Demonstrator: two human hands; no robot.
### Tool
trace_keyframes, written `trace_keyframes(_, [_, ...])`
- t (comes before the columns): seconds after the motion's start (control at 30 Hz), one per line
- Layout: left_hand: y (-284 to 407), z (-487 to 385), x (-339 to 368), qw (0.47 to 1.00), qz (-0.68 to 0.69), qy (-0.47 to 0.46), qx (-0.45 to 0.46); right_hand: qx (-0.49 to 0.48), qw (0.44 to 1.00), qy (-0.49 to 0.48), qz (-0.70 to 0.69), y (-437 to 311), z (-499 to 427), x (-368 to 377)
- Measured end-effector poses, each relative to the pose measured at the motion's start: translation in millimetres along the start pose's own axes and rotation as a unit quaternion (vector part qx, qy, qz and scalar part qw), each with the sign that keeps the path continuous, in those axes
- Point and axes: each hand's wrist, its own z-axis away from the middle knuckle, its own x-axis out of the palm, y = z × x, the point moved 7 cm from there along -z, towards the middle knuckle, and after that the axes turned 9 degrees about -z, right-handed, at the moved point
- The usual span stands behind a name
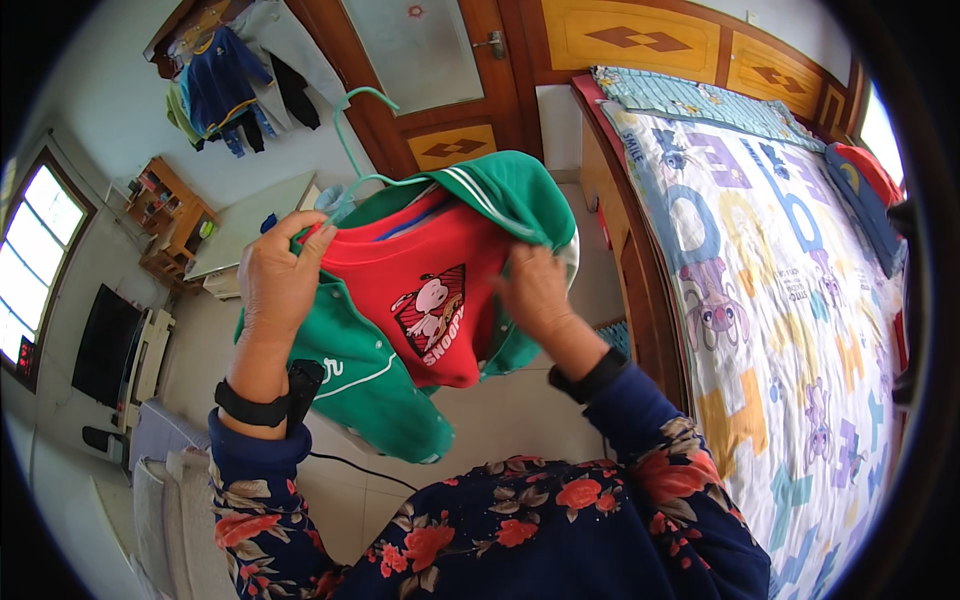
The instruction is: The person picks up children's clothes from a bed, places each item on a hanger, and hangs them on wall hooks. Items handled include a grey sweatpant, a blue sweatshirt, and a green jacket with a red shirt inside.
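Observation:
In front of me hangs a green varsity-style jacket (375,420) with white stripes on its collar and snap buttons down its front. Inside it is a red shirt (360,262) with a cartoon dog print. A mint-green clothes hanger (349,142) rises from the neck, its hook pointing up and to the right. My left hand (279,274) pinches the hanger and the garments' neckline at the left shoulder. At the opposite shoulder, my right hand (538,292) touches the jacket below its folded-over collar; its fingers are blurred, so their grip is unclear.
A bed (750,315) with a letter-patterned sheet stands to my right. Behind the garments is a wooden door (457,90). Clothes (225,79) hang on the far wall. At left are a television (109,349), a long table (255,217) and a sofa (161,502). A black cable (364,470) crosses below.

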Motion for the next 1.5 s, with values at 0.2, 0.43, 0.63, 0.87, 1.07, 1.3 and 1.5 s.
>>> trace_keyframes(0.2, [4, 2, -4, 1.000, 0.018, -0.015, -0.011, 0.002, 0.966, 0.027, -0.258, 18, -52, -55])
trace_keyframes(0.43, [27, -2, -6, 0.997, 0.016, -0.051, -0.051, 0.060, 0.795, -0.093, -0.597, 5, -37, -21])
trace_keyframes(0.63, [52, 5, -8, 1.000, 0.020, 0.002, 0.006, -0.118, 0.857, 0.264, -0.427, 28, -32, -81])
trace_keyframes(0.87, [62, 5, -17, 0.999, 0.036, 0.039, 0.006, -0.145, 0.872, 0.349, -0.309, 18, -33, -136])
trace_keyframes(1.07, [58, 7, -17, 0.995, 0.096, 0.036, 0.013, -0.248, 0.894, 0.294, -0.231, 7, -48, -163])
trace_keyframes(1.3, [49, 9, -9, 0.977, 0.210, -0.006, 0.039, -0.361, 0.890, 0.251, -0.123, -6, -47, -188])
trace_keyframes(1.5, [42, 16, -10, 0.966, 0.247, 0.012, 0.076, -0.409, 0.880, 0.228, -0.080, -27, -31, -199])
